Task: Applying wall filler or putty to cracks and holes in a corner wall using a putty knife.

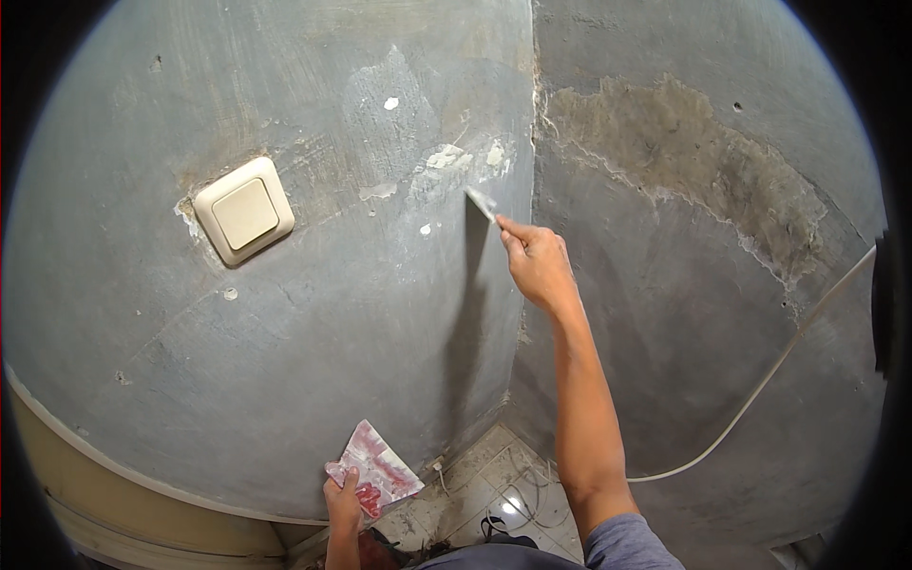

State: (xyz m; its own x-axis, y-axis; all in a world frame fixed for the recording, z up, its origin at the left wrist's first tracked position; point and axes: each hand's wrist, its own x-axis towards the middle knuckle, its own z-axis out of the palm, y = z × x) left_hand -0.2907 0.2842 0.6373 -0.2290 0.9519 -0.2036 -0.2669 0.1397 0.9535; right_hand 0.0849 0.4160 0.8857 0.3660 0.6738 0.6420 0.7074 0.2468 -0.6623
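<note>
My right hand is closed round the handle of a putty knife, its pale blade up at the grey wall just left of the corner. White filler patches show on the wall a little above the blade. Whether the blade touches the wall, I cannot tell. Low in the picture, my left hand grips a wide red spreader smeared with white filler. Most of the fingers of that hand are hidden behind the spreader; the thumb lies on its front.
A cream light switch is mounted on the left wall. The right wall bears a bare, chipped strip. A white cable hangs along it toward the tiled floor, where more cord lies. Curved beige panelling runs at lower left.
</note>
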